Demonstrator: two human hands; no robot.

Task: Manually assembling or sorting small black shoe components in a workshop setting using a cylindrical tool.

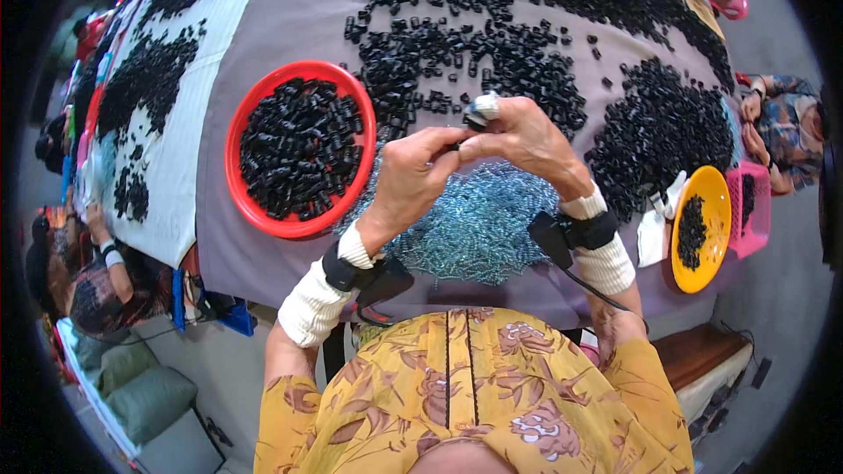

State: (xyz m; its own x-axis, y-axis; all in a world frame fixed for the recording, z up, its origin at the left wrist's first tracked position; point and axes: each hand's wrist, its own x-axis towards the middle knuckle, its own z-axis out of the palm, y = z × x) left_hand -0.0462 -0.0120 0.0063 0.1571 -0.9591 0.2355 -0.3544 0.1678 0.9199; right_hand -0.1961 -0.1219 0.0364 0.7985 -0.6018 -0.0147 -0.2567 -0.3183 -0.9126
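Left forearm [290, 362] and right forearm [615, 323] angled inward, elbows bent, hands meeting in front of torso. Left hand [409, 177]: thumb and index finger pinched, pointing right. Right hand [525, 136]: wrist bent, fingers curled, thumb toward left hand, white finger wrap [485, 105] on one fingertip. Black wrist straps [592, 231], white ribbed arm sleeves [317, 305] both sides.

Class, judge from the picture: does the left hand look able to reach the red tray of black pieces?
Probably yes: the red tray lies beside the left hand with nothing tall between, though that hand is up against the right hand.
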